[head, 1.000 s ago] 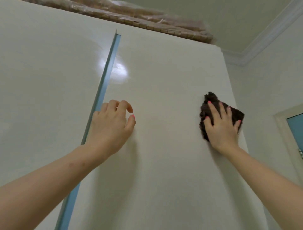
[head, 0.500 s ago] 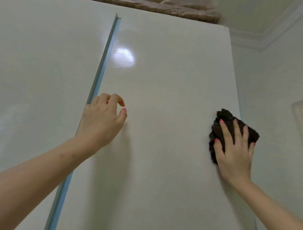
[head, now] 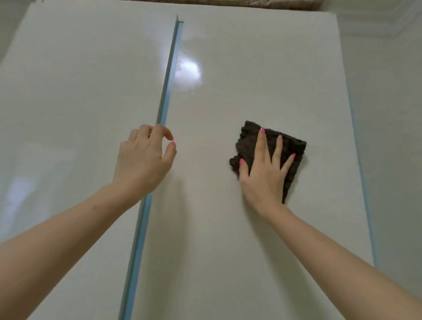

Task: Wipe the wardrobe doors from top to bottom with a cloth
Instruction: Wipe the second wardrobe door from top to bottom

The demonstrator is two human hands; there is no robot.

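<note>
Glossy off-white wardrobe, two doors, shot from below; a pale blue strip (head: 167,77) runs down the seam between them and serves as landmark here.

Right hand (head: 262,175): flat and spread, palm pressing a dark brown cloth (head: 247,142) against the right door (head: 262,68). Not a closed grasp, the cloth is pinned between palm and panel, fingers (head: 260,146) splayed over it. Cloth sits right of the strip, well apart from it, roughly mid-panel in width and well below the door's top edge. Cloth edges stick out past the fingertips above, past the thumb toward the strip, and on the side away from it.

Left hand (head: 143,160): empty, fingers loosely curled, holding nothing. It sits over the strip, fingertips just past it on the right-door side. Cannot tell if it touches the panel.

Handling, my read: cloth looks soft, thick, textured, light; folded into a pad. It will bunch or slide out if pressure drops on that slick surface, so keep the palm centred on it and load it evenly. Door looks rigid and slippery, low friction.

Left door (head: 80,102) lies on the other side of the strip, nothing on it. Bright glare spot just right of the strip, above both hands. Brownish bundle (head: 262,2) on top of the wardrobe, detail unclear.
</note>
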